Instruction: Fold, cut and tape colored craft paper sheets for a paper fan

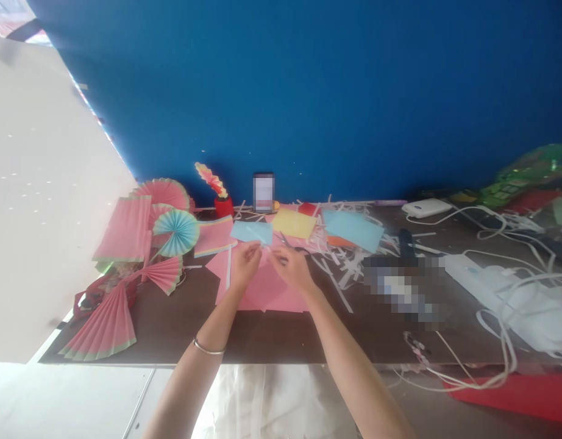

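Note:
Both my hands meet above pink sheets (263,289) on the dark table. My left hand (247,262) has its fingers pinched, and something small and whitish shows at the fingertips. Close beside it, my right hand (290,266) is also pinched at the same spot; what it holds is too small to name. Scissors (302,250) with dark handles lie by my right hand, partly hidden. Just beyond the fingers are a light blue sheet (252,232) and a yellow sheet (294,224). A white strip (228,267) lies left of my left hand.
Folded paper fans (175,232) crowd the left side. A red pot (224,207) and a phone (264,192) stand near the blue wall. White paper scraps (349,268) and another blue sheet (354,230) lie right of centre. Cables and a white power strip (500,299) cover the right.

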Demonstrator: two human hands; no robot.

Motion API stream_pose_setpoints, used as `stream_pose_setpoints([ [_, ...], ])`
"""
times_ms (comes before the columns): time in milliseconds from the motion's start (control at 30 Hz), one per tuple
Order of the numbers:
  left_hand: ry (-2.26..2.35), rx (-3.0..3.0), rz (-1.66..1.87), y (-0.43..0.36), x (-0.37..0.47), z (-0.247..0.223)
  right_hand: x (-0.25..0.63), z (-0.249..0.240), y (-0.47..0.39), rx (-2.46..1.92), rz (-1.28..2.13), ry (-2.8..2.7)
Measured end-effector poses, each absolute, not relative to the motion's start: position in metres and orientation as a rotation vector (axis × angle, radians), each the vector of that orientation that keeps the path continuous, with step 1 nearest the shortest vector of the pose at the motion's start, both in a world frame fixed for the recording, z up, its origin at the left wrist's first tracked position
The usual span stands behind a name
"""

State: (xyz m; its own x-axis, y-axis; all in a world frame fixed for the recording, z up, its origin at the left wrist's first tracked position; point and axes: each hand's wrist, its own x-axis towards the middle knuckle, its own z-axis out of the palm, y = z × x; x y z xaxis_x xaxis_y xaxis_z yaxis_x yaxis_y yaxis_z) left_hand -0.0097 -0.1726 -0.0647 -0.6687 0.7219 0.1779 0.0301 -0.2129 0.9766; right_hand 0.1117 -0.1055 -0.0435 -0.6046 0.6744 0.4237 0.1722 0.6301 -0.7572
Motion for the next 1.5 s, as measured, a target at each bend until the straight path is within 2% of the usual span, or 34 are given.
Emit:
stream_pose_setpoints([
  [300,1.487,0.984,1.94,-0.176,-0.002,-0.059,0.115,-0.034,-0.102,-0.629,1.023,-2.141],
  [967,1.489,1.103,1.913,-0.18,0.001,-0.056,0.115,-0.036,-0.1,-0.693,1.019,-2.122],
  [1500,1.881,1.252,1.924,-0.177,-0.004,-0.063,0.115,-0.031,-0.107,-0.72,1.097,-2.059],
])
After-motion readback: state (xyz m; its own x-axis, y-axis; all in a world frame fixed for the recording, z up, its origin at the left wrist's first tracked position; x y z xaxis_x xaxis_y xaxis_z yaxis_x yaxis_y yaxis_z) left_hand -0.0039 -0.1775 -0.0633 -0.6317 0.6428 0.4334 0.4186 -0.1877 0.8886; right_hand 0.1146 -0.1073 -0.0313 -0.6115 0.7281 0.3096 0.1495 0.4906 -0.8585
